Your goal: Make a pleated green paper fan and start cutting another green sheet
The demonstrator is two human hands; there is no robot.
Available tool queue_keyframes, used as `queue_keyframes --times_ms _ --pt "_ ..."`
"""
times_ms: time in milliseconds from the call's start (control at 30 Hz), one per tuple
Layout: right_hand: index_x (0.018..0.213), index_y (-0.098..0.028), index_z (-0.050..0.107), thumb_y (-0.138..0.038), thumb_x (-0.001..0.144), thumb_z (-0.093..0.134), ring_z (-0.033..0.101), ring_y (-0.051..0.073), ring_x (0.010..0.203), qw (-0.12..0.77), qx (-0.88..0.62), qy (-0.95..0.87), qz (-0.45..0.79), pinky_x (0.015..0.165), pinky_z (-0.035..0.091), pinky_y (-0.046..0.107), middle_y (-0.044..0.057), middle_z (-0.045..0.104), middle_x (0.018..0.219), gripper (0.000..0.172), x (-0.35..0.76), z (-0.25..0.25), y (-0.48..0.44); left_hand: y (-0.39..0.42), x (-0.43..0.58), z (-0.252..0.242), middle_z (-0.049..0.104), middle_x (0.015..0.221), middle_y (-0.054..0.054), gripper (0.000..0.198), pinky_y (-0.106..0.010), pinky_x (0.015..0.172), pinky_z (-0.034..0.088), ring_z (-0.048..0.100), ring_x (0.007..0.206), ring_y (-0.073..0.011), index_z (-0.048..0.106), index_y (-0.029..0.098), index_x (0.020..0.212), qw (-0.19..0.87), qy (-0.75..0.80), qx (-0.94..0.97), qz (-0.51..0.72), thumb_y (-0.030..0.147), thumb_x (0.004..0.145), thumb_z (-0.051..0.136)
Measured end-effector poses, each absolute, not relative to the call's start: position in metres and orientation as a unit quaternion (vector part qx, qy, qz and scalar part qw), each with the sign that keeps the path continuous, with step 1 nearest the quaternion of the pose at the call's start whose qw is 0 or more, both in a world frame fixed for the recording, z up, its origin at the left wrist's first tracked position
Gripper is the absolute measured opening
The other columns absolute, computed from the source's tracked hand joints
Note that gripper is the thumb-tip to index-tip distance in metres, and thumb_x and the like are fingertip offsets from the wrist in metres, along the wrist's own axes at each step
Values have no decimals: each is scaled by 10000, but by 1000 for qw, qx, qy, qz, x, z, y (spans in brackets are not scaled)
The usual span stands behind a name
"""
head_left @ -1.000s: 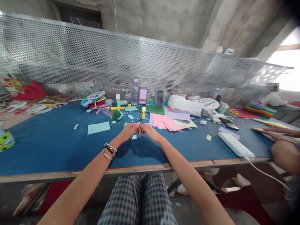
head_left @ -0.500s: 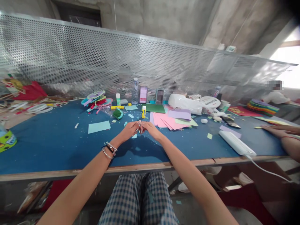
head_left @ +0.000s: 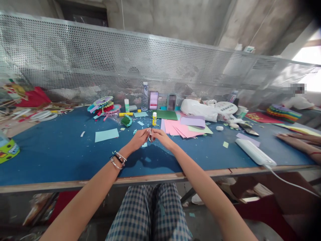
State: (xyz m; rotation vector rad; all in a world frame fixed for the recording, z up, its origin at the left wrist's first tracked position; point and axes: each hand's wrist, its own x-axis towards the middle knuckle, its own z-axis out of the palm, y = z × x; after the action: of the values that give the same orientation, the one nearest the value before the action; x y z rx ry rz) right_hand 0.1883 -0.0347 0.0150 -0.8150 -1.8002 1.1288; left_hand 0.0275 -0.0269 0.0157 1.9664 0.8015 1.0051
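Observation:
My left hand [head_left: 139, 138] and my right hand [head_left: 162, 137] meet fingertip to fingertip above the blue table [head_left: 75, 154]. Both are closed in a pinch; whatever small thing lies between the fingers is too hidden to name. Just beyond them a yellow glue stick with a white cap [head_left: 154, 119] stands upright. A pale blue paper rectangle [head_left: 106, 135] lies to the left, with a green and blue folded paper piece [head_left: 126, 121] behind it. Pink paper sheets [head_left: 179, 128] spread out to the right of my right hand.
A white power bank [head_left: 255, 152] with a cable lies near the right front edge. Another person's hand [head_left: 292, 140] rests at far right. Along the back stand a water bottle [head_left: 144, 97], two phones and a white plastic bag [head_left: 195, 108]. A ruffled paper stack [head_left: 104, 107] sits back left.
The view has shifted slightly. My hands stay together in nearly the same place, with small finger movements. The other person's arm at the right has shifted a little.

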Motion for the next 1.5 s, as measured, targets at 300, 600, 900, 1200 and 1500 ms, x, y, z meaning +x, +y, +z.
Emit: queue_keyframes --times_ms 300,600,900,1200,1500 --pt "649 -186 499 -321 858 425 500 123 651 426 -296 -722 457 668 404 267 -1 550 645 259 191 7 -27 -29 26 21 403 491 48 486 -226 455 296 337 444 -84 537 150 691 403 298 778 379 528 908 322" --pt "652 -184 491 -267 846 420 495 122 640 421 -295 -729 451 646 384 262 -6 547 627 223 191 9 -29 -26 27 16 450 505 33 454 -223 427 288 317 425 -74 378 183 587 462 281 739 401 514 895 343" --pt "636 -182 481 -271 863 420 496 125 645 422 -292 -735 443 665 389 271 -3 551 639 251 192 10 -30 -25 22 18 379 495 54 275 -214 444 295 331 442 -80 434 175 650 440 257 773 377 339 869 404" --pt "634 -182 493 -269 858 403 492 128 656 422 -287 -740 437 669 395 269 -4 543 639 256 192 10 -29 -27 22 21 351 482 74 224 -210 438 263 318 443 -77 444 173 659 432 263 780 369 314 834 445" --pt "641 -184 490 -289 859 407 497 132 673 416 -301 -738 438 689 406 273 -1 545 649 256 193 8 -28 -25 21 17 367 493 67 252 -211 438 282 324 444 -77 465 167 680 447 248 777 368 338 863 436"
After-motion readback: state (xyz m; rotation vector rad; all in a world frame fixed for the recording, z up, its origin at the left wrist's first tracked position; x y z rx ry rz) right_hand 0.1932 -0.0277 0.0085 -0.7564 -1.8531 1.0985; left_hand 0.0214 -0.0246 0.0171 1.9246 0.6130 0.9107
